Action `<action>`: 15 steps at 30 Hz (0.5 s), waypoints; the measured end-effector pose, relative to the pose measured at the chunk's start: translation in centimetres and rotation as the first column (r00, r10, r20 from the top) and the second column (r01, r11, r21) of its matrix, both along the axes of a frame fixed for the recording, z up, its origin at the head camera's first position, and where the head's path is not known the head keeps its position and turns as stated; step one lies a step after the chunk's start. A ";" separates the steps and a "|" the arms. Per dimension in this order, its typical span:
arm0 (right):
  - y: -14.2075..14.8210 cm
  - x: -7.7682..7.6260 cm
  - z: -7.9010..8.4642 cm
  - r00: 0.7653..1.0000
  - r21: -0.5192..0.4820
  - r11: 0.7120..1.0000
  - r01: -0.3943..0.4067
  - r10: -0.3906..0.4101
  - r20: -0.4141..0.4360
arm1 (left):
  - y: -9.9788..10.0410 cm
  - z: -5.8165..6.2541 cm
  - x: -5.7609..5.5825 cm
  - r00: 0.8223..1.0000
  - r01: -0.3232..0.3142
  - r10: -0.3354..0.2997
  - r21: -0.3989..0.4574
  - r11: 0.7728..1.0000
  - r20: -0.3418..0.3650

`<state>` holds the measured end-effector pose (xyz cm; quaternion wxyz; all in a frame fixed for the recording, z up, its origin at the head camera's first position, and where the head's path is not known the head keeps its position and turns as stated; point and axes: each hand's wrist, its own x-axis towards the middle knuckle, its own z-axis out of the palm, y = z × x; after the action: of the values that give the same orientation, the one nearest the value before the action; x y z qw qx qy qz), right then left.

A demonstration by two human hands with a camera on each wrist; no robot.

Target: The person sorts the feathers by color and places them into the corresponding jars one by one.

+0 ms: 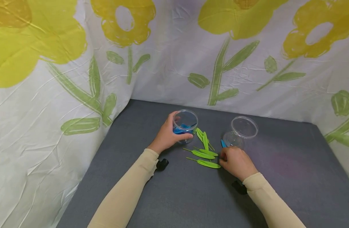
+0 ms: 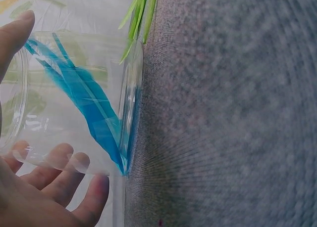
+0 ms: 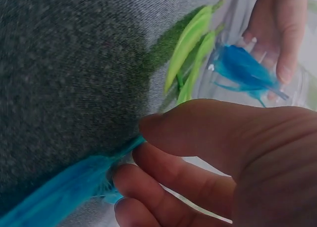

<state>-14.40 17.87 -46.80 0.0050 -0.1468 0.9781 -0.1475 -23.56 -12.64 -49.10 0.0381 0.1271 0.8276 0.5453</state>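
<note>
My left hand [image 1: 166, 135] holds a clear round plastic jar [image 1: 186, 116] from its left side, thumb across the front and fingers round the wall. Blue feathers [image 2: 91, 103] lean inside that jar, plain in the left wrist view. Low over the table, my right hand [image 1: 237, 161] pinches the quill of another blue feather [image 3: 64, 187] between thumb and fingers. Between the hands lie several bright green feathers [image 1: 208, 164], some overlapping, the nearest close to the right fingertips. Just beyond the right hand is a second clear jar [image 1: 244, 137], partly hidden by that hand.
A dark grey cloth covers the table [image 1: 168, 199]. White fabric with yellow flowers [image 1: 168, 69] hangs behind it and down the left side. Each wrist carries a small black camera [image 1: 162, 164].
</note>
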 end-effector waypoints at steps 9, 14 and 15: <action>-0.1 -0.2 -0.1 0.999 0.013 1.000 0.006 -0.006 0.038 | -0.1 0.1 0.0 1.000 -0.001 0.001 0.002 1.000 0.009; -0.2 -0.1 -0.1 0.999 0.012 1.000 0.017 -0.017 0.048 | 0.0 0.1 0.0 1.000 -0.005 0.005 -0.015 1.000 0.012; -0.2 -0.1 -0.1 0.998 0.007 1.000 0.021 -0.022 0.058 | 0.0 0.1 0.0 1.000 -0.007 0.007 -0.019 1.000 0.013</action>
<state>-14.48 17.66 -46.91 0.0325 -0.1318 0.9795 -0.1485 -23.60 -12.65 -48.98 0.0429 0.1204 0.8328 0.5386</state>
